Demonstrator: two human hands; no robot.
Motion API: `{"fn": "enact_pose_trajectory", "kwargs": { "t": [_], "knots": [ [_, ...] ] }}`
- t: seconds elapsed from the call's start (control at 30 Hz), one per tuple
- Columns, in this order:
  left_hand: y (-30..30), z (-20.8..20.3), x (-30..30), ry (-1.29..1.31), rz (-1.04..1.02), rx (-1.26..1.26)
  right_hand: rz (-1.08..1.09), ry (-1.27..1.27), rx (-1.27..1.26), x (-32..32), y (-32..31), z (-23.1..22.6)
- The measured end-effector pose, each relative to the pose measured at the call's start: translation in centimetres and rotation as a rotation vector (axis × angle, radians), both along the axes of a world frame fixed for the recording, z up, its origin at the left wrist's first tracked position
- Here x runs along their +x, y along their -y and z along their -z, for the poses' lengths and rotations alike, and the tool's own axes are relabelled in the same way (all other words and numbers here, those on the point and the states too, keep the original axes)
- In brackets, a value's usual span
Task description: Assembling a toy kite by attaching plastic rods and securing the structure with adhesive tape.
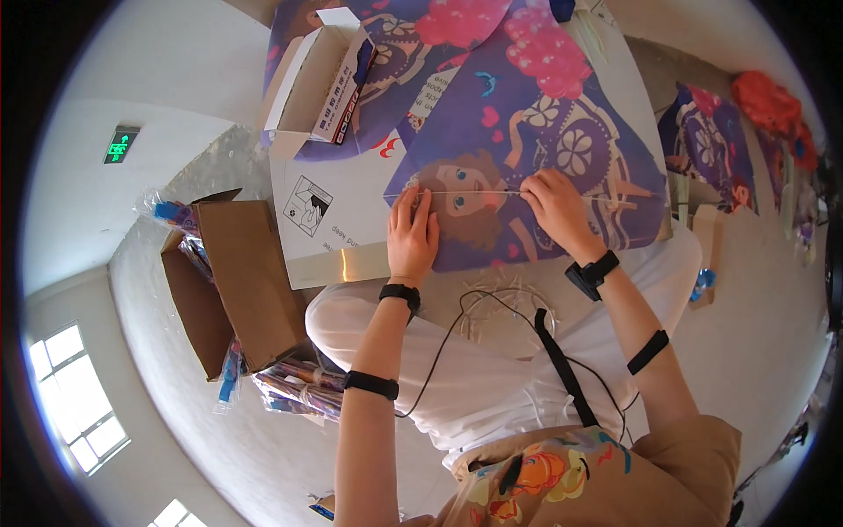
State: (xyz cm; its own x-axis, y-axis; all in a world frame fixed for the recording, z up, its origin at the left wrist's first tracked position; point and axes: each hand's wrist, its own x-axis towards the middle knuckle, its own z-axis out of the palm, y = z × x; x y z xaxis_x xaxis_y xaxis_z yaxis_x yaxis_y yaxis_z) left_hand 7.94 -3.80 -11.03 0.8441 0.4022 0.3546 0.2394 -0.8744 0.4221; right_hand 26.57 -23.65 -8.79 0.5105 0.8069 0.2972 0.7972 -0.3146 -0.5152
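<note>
- clock is the whole view, 12 at the top, center as the hub
- main thing here is a purple printed sheet point(518, 145), lying toward 1 o'clock on a white board in front of the person's crossed legs
- a thin white rod point(474, 191) runs across it, roughly along the 9-to-3 line, both hands at it
- left hand point(413, 233), just on the 12 side of center: fingers pretty straight and only slightly apart, laid down flat with the tips over the rod's 9 o'clock end. looks like pressing, not clenched
- right hand point(558, 206), out at 2 o'clock: fingers curled and bunched, thumb and index drawn together, looks like they're pinching the rod. can't see how tight, and the other fingertips are partly hidden
- there's a clear gap between the hands, with the rod showing across it
- white open box point(320, 83) sits at 11 o'clock, on top of printed purple material
- brown cardboard box point(255, 272) stands open at 9, bundled packages point(303, 386) on the floor between 7 and 8
- coil of pale strands point(505, 307) lies in the lap area around 4
- crumpled red thing point(768, 101) way out at 2, no clue what it is
</note>
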Motion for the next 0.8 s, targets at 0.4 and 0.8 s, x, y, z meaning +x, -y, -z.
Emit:
{"fn": "enact_pose_trajectory", "kwargs": {
  "t": [0.4,0.8],
  "knots": [
    [0.1,0.0,0.0,0.034,-0.024,-0.001,0.044,0.024,0.033,-0.8,-0.4,0.1],
    [0.1,-0.1,0.0,0.041,-0.030,0.013,0.010,0.102,0.000,-1.0,-1.9,0.6]
  ]
}}
